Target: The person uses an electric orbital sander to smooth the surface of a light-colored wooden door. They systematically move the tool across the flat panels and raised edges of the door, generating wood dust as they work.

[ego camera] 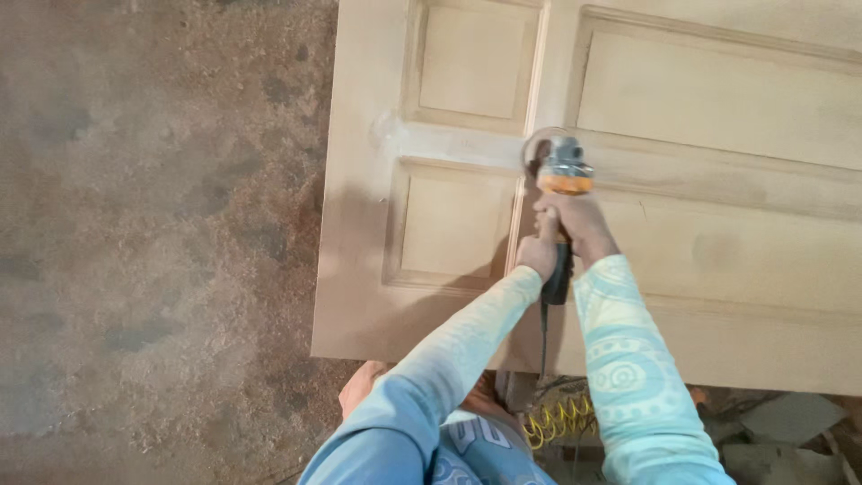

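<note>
1. A person stood over a pale wooden panelled door (pixel 646 224) that lay flat, its near edge above a dusty, sawdust-strewn floor (pixel 153 242).
2. Both hands held one angle grinder (pixel 561 180), grey-headed with an orange band and a dark handle. The tool sat on the door's middle upright, where it met the horizontal rail between the upper and lower left panels.
3. Right hand (pixel 579 220): grip clenched around the grinder body just behind the orange band.
4. Left hand (pixel 537 253): grip clenched around the dark rear handle, touching the right hand from behind.
5. The disc (pixel 541 148) appeared as a pale blurred circle at the tool's far end, against the wood; whether it was spinning could not be confirmed beyond the blur.
6. The cord (pixel 542 346) dropped from the handle past the door's near edge. A coiled yellow cable (pixel 561 418) lay below it, near the person's legs.
7. Progress, judged: the rail left of the disc showed a lighter, dusty patch (pixel 404 135), suggesting that stretch was already sanded. The large right-hand panels and lower rails looked even in tone, with no such patch; most of the surface probably remained to be worked.
</note>
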